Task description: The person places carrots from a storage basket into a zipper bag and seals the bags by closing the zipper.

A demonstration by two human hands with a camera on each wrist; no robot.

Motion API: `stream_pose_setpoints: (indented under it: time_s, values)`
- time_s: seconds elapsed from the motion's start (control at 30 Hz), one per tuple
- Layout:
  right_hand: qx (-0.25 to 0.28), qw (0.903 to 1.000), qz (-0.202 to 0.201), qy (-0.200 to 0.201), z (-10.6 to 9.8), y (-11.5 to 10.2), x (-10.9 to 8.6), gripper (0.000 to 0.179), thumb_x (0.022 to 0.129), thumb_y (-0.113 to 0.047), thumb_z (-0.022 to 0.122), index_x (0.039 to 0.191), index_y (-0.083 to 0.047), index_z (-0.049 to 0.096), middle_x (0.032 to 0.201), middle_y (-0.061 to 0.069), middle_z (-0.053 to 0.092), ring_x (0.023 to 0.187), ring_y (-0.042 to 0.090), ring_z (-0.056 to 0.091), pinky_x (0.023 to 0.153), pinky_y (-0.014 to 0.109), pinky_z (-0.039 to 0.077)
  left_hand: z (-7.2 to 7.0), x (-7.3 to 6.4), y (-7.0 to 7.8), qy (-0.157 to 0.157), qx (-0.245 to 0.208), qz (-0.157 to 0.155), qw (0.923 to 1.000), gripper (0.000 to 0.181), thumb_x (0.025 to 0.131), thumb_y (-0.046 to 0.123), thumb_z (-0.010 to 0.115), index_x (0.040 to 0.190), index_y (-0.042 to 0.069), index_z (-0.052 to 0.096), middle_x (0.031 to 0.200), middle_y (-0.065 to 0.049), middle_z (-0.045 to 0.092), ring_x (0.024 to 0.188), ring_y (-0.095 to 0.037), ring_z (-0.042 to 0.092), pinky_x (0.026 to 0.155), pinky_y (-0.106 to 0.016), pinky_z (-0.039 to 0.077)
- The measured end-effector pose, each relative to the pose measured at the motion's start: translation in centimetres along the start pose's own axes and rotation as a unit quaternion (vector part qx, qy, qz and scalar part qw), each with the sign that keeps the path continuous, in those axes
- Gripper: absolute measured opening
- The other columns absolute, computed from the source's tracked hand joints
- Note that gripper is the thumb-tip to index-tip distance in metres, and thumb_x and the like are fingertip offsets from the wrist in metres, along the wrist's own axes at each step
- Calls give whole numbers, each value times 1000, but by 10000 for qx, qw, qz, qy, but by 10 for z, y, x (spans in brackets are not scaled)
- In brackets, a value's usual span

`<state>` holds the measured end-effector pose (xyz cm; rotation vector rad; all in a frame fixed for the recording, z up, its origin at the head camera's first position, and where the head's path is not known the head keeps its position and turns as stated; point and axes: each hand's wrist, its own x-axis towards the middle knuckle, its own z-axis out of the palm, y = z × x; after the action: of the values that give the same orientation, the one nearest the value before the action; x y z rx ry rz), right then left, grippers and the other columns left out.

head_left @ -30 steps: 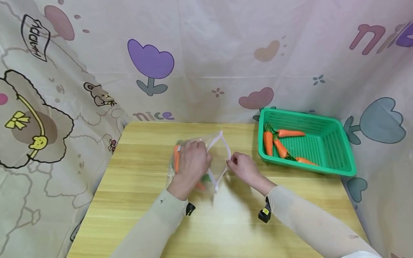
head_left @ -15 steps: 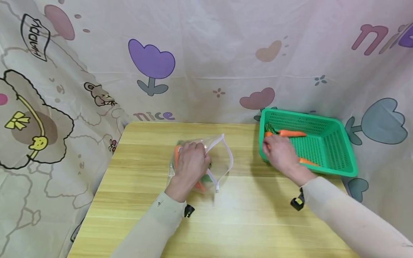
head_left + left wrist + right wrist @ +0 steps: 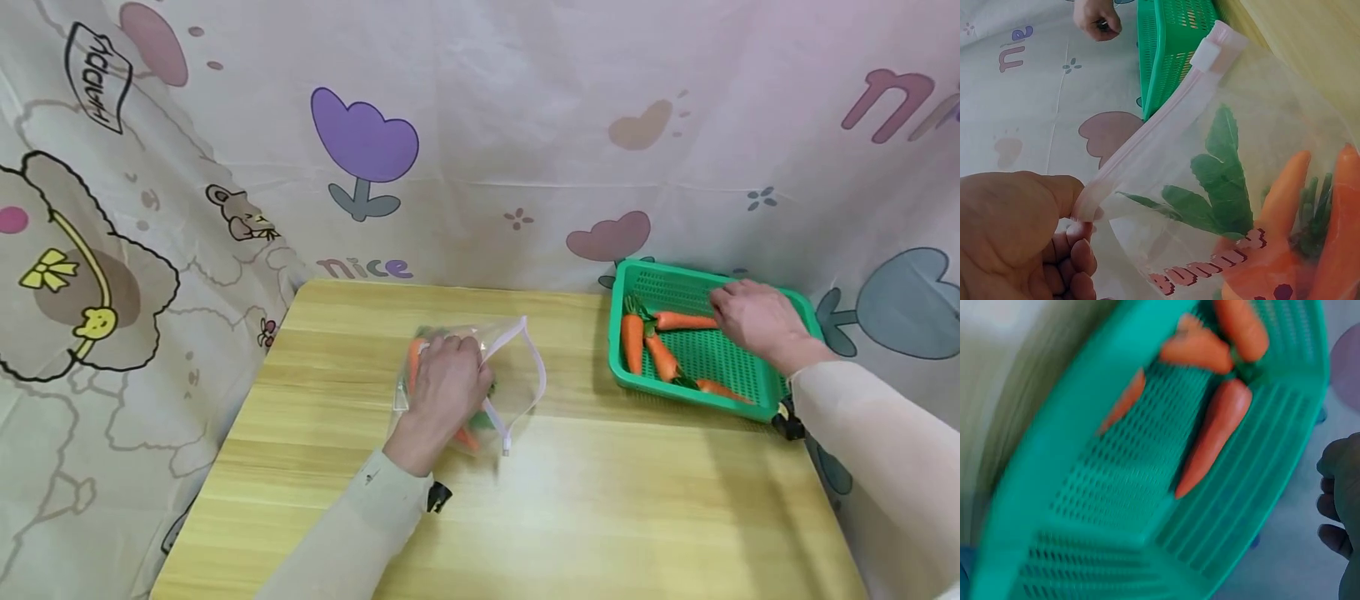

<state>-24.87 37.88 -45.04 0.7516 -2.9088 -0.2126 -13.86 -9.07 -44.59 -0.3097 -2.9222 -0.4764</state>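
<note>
If the left hand (image 3: 446, 377) loosens its pinch, the transparent plastic zip bag (image 3: 1210, 269) under it might close its mouth, while the right hand (image 3: 759, 318), fingers curled, any hold unclear, is near the green perforated plastic basket (image 3: 675, 397).

Free tabletop (image 3: 577, 358) separates the bag (image 3: 1210, 265) from the basket (image 3: 690, 395), whose walls (image 3: 671, 287) obstruct.

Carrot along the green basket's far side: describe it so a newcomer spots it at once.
On the wooden table, near its far right corner, sits a green basket. Inside, the carrot lies just right of the leafy tops at the left end. Unlike the neighbouring carrots, it runs lengthwise along the basket's far side, tip pointing right.
</note>
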Motion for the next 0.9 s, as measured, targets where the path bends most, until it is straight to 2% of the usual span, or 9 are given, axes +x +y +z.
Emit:
stream_pose_setpoints:
  time_s: [0.2, 0.3, 0.5, 0.57, 0.7, 0.9]
  values:
    - [-364, 9966, -236, -697, 18, 26, 7, 12, 96, -8, 71, 103, 0, 66, 96, 15, 68, 88, 36, 63, 75, 51, 53, 1, 2, 0, -93, 39, -129, 9999, 13, 92, 18, 67, 81, 14, 60, 80, -1, 58, 83, -26, 51, 79, -41, 44]
    - [-462, 9944, -335, -886, 27, 35, 9, 20, 93, -8, 75, 109, 0, 67, 102, 17, 69, 92, 37, 64, 77, 53, 54, 2, 2, 0, -62, 63, -95, 9999, 13, 91, 17, 68, 81, 14, 60, 79, -1, 58, 80, -25, 50, 78, -39, 44]
    - [-592, 9904, -661, -1061, 50, 41, 17, 27, 93, -2, 73, 120, 2, 68, 121, 24, 68, 113, 45, 62, 94, 64, 51, 2, 0, -1, 139, 106, -25, 9998, 15, 90, 17, 70, 80, 14, 59, 76, 0, 56, 76, -23, 47, 75, -37, 43]
    - [-613, 9891, -799, -1070, 59, 41, 18, 27, 93, -1, 72, 120, 1, 69, 122, 24, 68, 115, 46, 61, 97, 66, 49, 2, -1, -1, 144, 118, -19, 9998, 15, 90, 17, 69, 80, 14, 59, 76, 0, 55, 76, -23, 47, 74, -36, 42]
    - [-621, 9874, -981, -1075, 74, 42, 18, 24, 91, -4, 76, 115, -1, 70, 119, 22, 69, 114, 45, 61, 96, 65, 50, 4, -1, -1, 152, 149, -11, 9998, 14, 89, 16, 69, 79, 14, 60, 75, 1, 55, 75, -22, 46, 74, -35, 42]
    - [-571, 9871, -982, -1125, 87, 49, 24, 22, 90, -7, 78, 111, -3, 72, 115, 20, 70, 109, 43, 61, 91, 62, 51, 4, 5, 1, 121, 154, -72, 9998, 13, 89, 15, 70, 81, 14, 61, 75, 2, 56, 75, -21, 46, 75, -34, 42]
